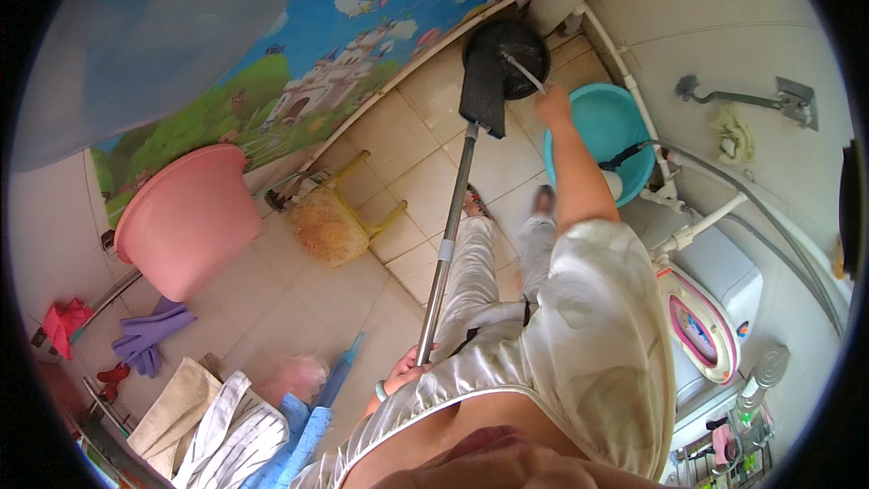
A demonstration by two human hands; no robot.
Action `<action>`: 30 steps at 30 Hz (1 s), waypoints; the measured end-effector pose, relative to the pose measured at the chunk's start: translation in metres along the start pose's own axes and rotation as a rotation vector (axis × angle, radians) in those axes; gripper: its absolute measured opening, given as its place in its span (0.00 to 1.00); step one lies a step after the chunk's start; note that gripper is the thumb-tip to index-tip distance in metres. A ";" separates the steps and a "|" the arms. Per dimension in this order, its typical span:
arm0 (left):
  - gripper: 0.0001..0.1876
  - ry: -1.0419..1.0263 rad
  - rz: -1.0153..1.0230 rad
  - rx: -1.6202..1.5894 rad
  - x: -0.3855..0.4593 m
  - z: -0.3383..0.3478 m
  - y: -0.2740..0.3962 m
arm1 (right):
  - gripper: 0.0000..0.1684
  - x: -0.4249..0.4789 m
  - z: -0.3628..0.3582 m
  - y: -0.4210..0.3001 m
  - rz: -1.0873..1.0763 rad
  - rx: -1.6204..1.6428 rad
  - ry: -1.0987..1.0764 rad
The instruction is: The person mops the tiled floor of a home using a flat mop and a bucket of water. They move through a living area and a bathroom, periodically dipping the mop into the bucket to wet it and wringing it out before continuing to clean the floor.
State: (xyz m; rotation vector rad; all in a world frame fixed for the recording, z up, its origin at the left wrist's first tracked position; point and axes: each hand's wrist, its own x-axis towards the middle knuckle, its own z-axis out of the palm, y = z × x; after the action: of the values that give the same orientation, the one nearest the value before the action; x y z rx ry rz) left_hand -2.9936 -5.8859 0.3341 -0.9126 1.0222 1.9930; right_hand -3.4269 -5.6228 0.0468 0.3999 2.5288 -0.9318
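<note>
My left hand (406, 368) is closed around the lower end of a metal pole (449, 234). The pole runs up to a flat black dustpan-like head (483, 98), which overlaps the rim of a round black basin (526, 75) on the tiled floor. With my arm stretched forward, my right hand (553, 106) grips a thin pale handle (526, 73) whose far end is over the black basin. What that end carries is hard to tell. Beside my right forearm stands a turquoise basin (589, 115) with a black shower hose handle in it.
A yellow stool (333, 227) lies on its side near the mural wall (339, 81). A pink tub (190, 217) leans at the left, with purple gloves (153, 336) and towels (237, 421) below it. White pipes (631, 81), a hose and a toilet-like white fixture (719, 272) line the right wall.
</note>
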 end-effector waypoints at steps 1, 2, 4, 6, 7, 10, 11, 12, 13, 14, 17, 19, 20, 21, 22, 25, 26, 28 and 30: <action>0.23 -0.023 0.042 0.001 0.003 -0.004 -0.007 | 0.23 -0.011 -0.016 0.005 -0.015 -0.041 -0.030; 0.23 -0.024 0.025 -0.012 0.005 -0.006 -0.010 | 0.24 -0.024 -0.031 0.008 -0.027 -0.083 -0.059; 0.22 -0.012 -0.069 -0.046 0.013 -0.002 -0.001 | 0.27 -0.064 -0.075 0.004 -0.034 0.005 -0.111; 0.21 0.010 -0.119 -0.007 0.018 0.003 0.007 | 0.28 -0.090 -0.100 0.016 -0.137 -0.045 -0.138; 0.21 -0.017 -0.105 -0.043 0.020 0.003 0.008 | 0.28 -0.100 -0.111 0.010 -0.152 -0.071 -0.182; 0.22 -0.093 -0.051 -0.073 0.015 -0.007 -0.001 | 0.26 -0.115 -0.122 -0.008 -0.176 -0.166 -0.263; 0.22 -0.063 -0.060 -0.024 0.014 -0.009 -0.008 | 0.24 -0.106 -0.110 -0.012 -0.178 -0.212 -0.250; 0.22 -0.028 -0.065 0.029 0.014 -0.014 -0.013 | 0.23 -0.093 -0.093 -0.019 -0.185 -0.254 -0.238; 0.22 0.008 -0.069 0.081 0.014 -0.016 -0.016 | 0.20 -0.073 -0.074 -0.024 -0.127 -0.275 -0.237; 0.22 0.043 -0.036 0.125 0.015 -0.012 -0.014 | 0.17 -0.053 -0.052 -0.033 -0.073 -0.292 -0.245; 0.22 0.072 0.007 0.134 0.013 -0.014 -0.026 | 0.15 -0.034 -0.015 -0.072 0.022 -0.370 -0.210; 0.24 -0.035 0.018 0.082 0.003 -0.035 -0.043 | 0.15 -0.030 -0.004 -0.085 0.129 -0.374 -0.164; 0.25 -0.012 0.012 0.052 -0.001 -0.038 -0.052 | 0.15 -0.029 -0.014 -0.084 0.072 -0.373 -0.179; 0.25 0.002 -0.001 0.021 -0.008 -0.039 -0.055 | 0.15 -0.033 -0.019 -0.075 0.045 -0.326 -0.148; 0.25 -0.037 0.041 0.023 -0.004 -0.038 -0.055 | 0.16 -0.033 -0.029 -0.064 0.011 -0.294 -0.107; 0.24 -0.068 0.067 -0.041 -0.002 -0.044 -0.069 | 0.27 -0.055 -0.068 -0.021 -0.128 -0.122 -0.093; 0.24 -0.060 0.027 0.002 0.003 -0.041 -0.063 | 0.29 -0.068 -0.084 -0.008 -0.087 -0.006 -0.116; 0.24 -0.047 -0.062 0.096 0.016 -0.033 -0.042 | 0.31 -0.104 -0.113 0.006 -0.080 0.074 -0.141; 0.23 -0.055 0.033 0.026 0.018 -0.029 -0.048 | 0.29 -0.118 -0.127 0.014 -0.140 -0.025 -0.164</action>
State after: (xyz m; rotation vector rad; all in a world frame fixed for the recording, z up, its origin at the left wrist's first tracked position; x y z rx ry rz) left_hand -2.9550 -5.8853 0.2892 -0.8274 1.0360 2.0162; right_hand -3.3535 -5.5422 0.1828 0.1331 2.4400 -0.9417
